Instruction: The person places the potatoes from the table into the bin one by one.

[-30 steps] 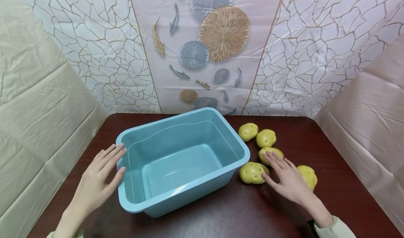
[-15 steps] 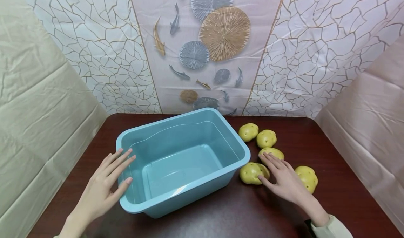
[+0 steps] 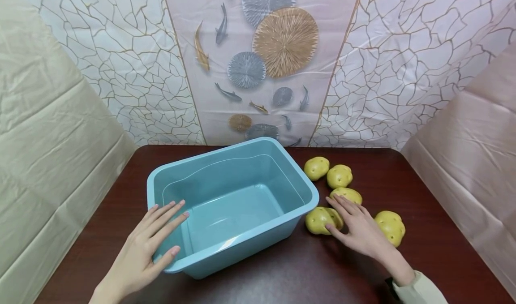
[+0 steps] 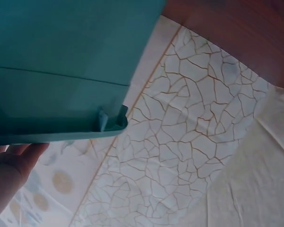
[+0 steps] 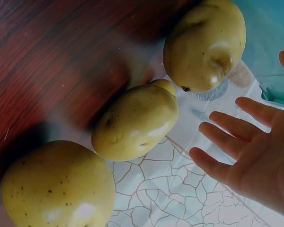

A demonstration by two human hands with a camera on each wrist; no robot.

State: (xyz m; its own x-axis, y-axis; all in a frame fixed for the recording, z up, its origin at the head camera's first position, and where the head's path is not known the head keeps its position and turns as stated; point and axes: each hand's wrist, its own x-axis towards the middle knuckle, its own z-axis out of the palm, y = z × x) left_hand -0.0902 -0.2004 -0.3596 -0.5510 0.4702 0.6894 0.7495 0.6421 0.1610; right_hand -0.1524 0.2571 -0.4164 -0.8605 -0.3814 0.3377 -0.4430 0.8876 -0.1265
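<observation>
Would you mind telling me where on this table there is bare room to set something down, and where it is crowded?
Bare wood shows on the table along the near edge in front of the blue tub, between the two hands, and at the far right corner behind the potatoes. The tub's inside is bare too. It is crowded right of the tub, where five potatoes cluster around the right hand.

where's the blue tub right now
In the head view the blue tub sits left of centre on the dark table, with the potatoes just to its right and the left hand over its near-left corner.
</observation>
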